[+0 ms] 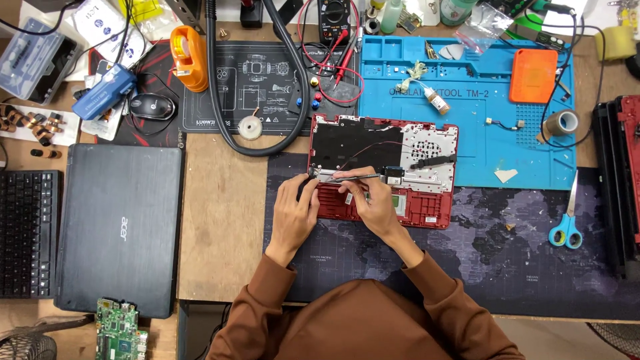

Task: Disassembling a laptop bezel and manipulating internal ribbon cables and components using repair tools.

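Observation:
An opened red laptop base (pixel 427 200) lies on a dark map-print desk mat (pixel 507 247), with its black and white inner parts showing. My left hand (pixel 295 210) rests on the base's left front corner, fingers curled against it. My right hand (pixel 377 203) grips a thin metal tool (pixel 350 178) that lies level, with its tip pointing left toward the left hinge area. A black cable (pixel 433 161) lies across the base's right half.
A closed black laptop (pixel 120 227) lies at left, beside a black keyboard (pixel 27 233). A blue work mat (pixel 480 100) with an orange pad (pixel 533 75) is behind. Blue-handled scissors (pixel 567 227), a tape roll (pixel 561 123) and a green circuit board (pixel 120 330) lie around.

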